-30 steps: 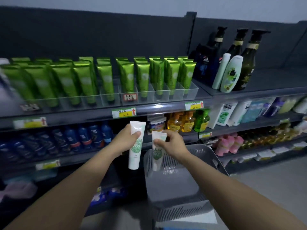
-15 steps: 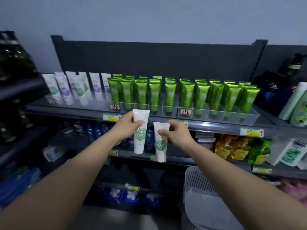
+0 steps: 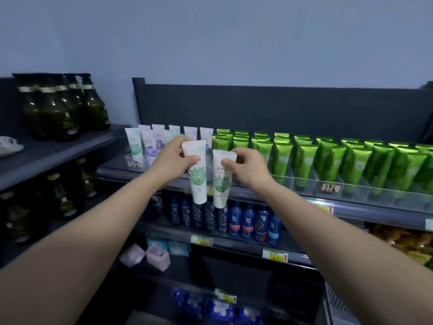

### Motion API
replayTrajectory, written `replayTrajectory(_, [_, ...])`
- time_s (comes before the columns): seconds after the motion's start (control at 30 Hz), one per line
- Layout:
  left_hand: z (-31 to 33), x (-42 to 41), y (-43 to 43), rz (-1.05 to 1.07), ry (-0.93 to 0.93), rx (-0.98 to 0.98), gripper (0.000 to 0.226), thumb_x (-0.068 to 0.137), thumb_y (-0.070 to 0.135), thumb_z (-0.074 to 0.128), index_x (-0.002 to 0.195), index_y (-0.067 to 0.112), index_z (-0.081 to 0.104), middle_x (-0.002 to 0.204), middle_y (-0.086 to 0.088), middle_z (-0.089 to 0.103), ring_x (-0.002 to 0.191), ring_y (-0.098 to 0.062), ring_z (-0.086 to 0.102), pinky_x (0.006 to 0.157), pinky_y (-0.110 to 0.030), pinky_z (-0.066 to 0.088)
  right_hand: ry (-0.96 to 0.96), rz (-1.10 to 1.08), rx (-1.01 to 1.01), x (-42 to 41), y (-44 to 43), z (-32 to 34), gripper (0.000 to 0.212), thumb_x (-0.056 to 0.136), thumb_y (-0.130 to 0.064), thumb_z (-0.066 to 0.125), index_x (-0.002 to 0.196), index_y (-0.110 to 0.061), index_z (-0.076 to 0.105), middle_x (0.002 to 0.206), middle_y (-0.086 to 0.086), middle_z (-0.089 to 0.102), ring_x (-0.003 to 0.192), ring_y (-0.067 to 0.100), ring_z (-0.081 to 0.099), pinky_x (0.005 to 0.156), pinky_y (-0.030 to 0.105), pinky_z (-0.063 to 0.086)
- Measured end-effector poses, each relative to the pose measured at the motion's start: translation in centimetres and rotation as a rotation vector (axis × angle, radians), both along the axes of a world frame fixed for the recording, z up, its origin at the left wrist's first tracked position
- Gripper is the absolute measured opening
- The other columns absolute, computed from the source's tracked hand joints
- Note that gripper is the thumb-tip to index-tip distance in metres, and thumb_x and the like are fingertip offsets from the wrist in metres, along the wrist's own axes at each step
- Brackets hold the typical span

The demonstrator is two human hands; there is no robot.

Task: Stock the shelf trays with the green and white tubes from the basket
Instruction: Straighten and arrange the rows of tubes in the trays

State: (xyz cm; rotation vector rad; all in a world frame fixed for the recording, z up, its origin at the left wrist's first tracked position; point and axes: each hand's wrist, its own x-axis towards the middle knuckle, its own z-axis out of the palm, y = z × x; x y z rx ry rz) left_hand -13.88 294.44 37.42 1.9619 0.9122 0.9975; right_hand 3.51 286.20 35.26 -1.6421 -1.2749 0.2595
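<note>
Dark metal shelving (image 3: 281,106) stands against a pale wall. On its upper shelf, clear plastic trays (image 3: 351,192) with dividers hold glossy green tubes (image 3: 304,160) and, at the left end, white tubes (image 3: 134,146) standing cap-down.

Position: the left hand (image 3: 172,160) grips one green and white tube (image 3: 198,184) near its flat crimped end, thumb across the front. The right hand (image 3: 249,171) pinches a second tube (image 3: 220,186) the same way. Both hang cap-down, just beside each other, in front of the shelf edge near the white-tube trays.

Handling, as judged: light, soft-walled plastic, smooth and probably somewhat slippery; the body likely dents under pressure. Take hold at the stiff crimp, not mid-body. Lower cap-first into a tray slot.
</note>
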Motion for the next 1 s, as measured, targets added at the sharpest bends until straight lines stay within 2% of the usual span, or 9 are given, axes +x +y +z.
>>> replayTrajectory(0.1, [1.5,-1.5,2.5,0.004,-0.009,0.021,0.025,0.085,0.003,0.065,0.100,0.017,0.049,0.087,-0.005,0.065,0.085,-0.025,0.063,0.076,-0.042,0.056,-0.013,-0.039,0.066,-1.5,2.0,1.4,0.014,0.083,-0.028,0.073,0.083,-0.021,0.060,0.070,-0.008,0.054,0.067,0.014,0.049,0.062,0.030,0.043])
replayTrajectory(0.17, [2.3,-2.1,3.9,0.007,-0.010,0.049,0.024,0.085,0.004,0.065,0.099,0.016,0.050,0.086,-0.005,0.065,0.083,-0.024,0.064,0.078,-0.047,0.056,-0.028,-0.072,0.110,-2.2,3.1,2.2,0.020,0.082,-0.027,0.074,0.098,-0.016,0.068,0.080,-0.005,0.059,0.076,0.015,0.055,0.072,0.030,0.047])
replayTrajectory(0.23, [3.0,-2.5,5.2,0.022,-0.013,0.078,0.023,0.085,0.006,0.066,0.098,0.017,0.050,0.087,-0.007,0.066,0.079,-0.023,0.063,0.076,-0.047,0.055,-0.044,-0.112,0.127,-2.8,4.1,2.9,0.028,0.081,-0.025,0.074,0.107,-0.015,0.069,0.081,-0.005,0.059,0.078,0.015,0.055,0.073,0.029,0.047])
replayTrajectory(0.33, [3.9,-2.4,6.8,0.037,-0.019,0.123,0.024,0.084,0.008,0.067,0.096,0.020,0.050,0.095,-0.012,0.065,0.080,-0.027,0.063,0.070,-0.043,0.055,-0.078,-0.147,0.139,-3.0,5.7,3.8,0.019,0.081,-0.023,0.074,0.099,-0.019,0.071,0.078,-0.007,0.061,0.074,0.014,0.057,0.074,0.033,0.052])
replayTrajectory(0.43, [4.5,-1.7,8.3,0.052,-0.023,0.155,0.025,0.082,0.008,0.069,0.095,0.022,0.051,0.099,-0.011,0.064,0.088,-0.030,0.066,0.075,-0.048,0.058,-0.101,-0.174,0.153,-2.8,7.2,4.7,0.016,0.081,-0.020,0.073,0.097,-0.017,0.071,0.080,-0.006,0.061,0.076,0.014,0.058,0.077,0.033,0.053])
replayTrajectory(0.6, [4.7,0.3,11.0,0.084,-0.001,0.215,0.025,0.082,0.009,0.069,0.095,0.022,0.052,0.099,-0.005,0.064,0.088,-0.026,0.066,0.078,-0.048,0.057,-0.114,-0.188,0.150,-1.4,10.1,5.3,0.016,0.082,-0.019,0.072,0.098,-0.018,0.071,0.078,-0.007,0.059,0.076,0.014,0.056,0.071,0.024,0.043])
replayTrajectory(0.73, [4.5,1.8,13.3,0.102,0.084,0.276,0.027,0.082,0.011,0.068,0.094,0.031,0.052,0.095,0.003,0.064,0.084,-0.021,0.064,0.077,-0.047,0.056,-0.179,-0.165,0.122,-0.3,13.0,5.2,0.010,0.081,-0.020,0.072,0.091,-0.018,0.072,0.079,-0.005,0.064,0.081,0.017,0.062,0.076,0.027,0.047])
replayTrajectory(0.9, [4.0,3.1,15.7,0.093,0.208,0.313,0.023,0.081,0.010,0.068,0.093,0.025,0.055,0.086,0.004,0.064,0.078,-0.022,0.065,0.067,-0.033,0.051,-0.279,-0.132,0.029,0.5,15.8,4.6,0.005,0.081,-0.021,0.070,0.083,-0.017,0.067,0.086,0.002,0.069,0.084,0.023,0.061,0.070,0.028,0.044])
replayTrajectory(1.0, [3.6,3.6,16.9,0.072,0.304,0.327,0.022,0.080,0.011,0.070,0.094,0.022,0.057,0.088,0.003,0.064,0.072,-0.018,0.060,0.062,-0.028,0.046,-0.344,-0.125,-0.058,0.5,16.8,4.4,0.007,0.081,-0.019,0.068,0.087,-0.017,0.067,0.092,0.005,0.070,0.089,0.027,0.062,0.074,0.031,0.047])
